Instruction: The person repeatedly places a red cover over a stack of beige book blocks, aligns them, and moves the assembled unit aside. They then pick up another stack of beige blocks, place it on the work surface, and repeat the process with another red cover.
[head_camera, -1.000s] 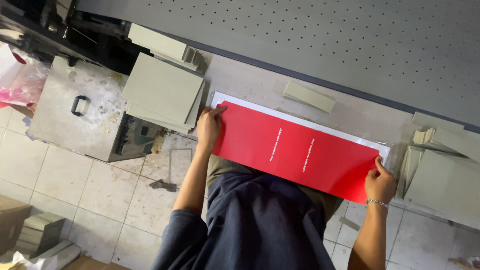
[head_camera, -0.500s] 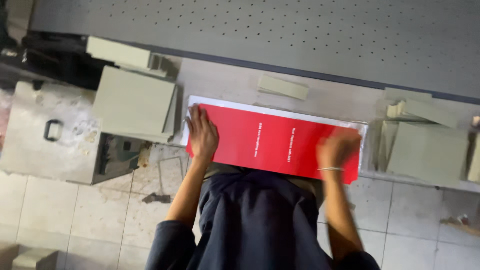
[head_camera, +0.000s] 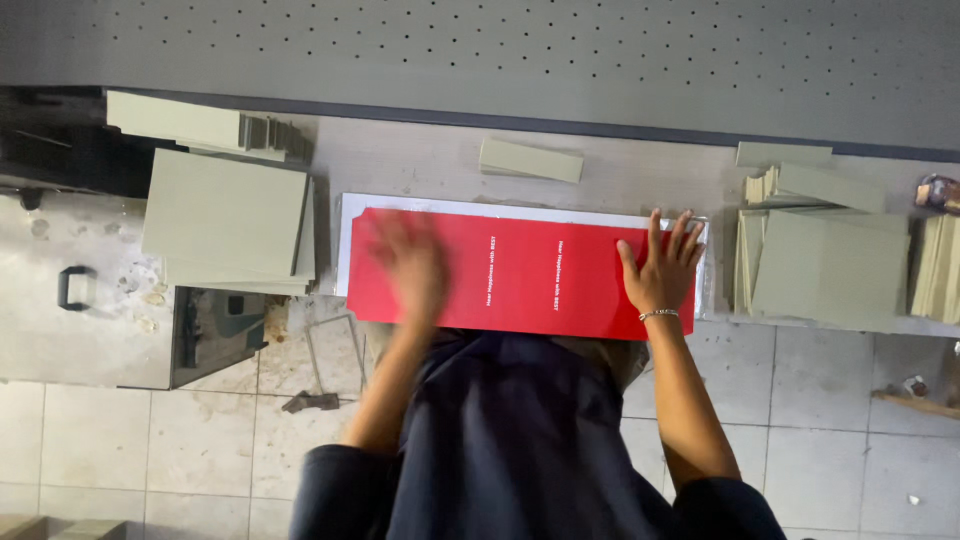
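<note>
Red sheet (head_camera: 520, 270) is laid flat on a white backing (head_camera: 345, 250) at the worktop (head_camera: 420, 165) edge. Right hand (head_camera: 660, 270) is pressed on it, grip released, fingers spread, apparently to pin it. Left hand (head_camera: 415, 265) is blurred; grip cannot be told.

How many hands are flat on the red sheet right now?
2. The left hand, motion-blurred, lies over the left part of the red sheet; the right hand presses with spread fingers near its right end. No other hands show.
</note>
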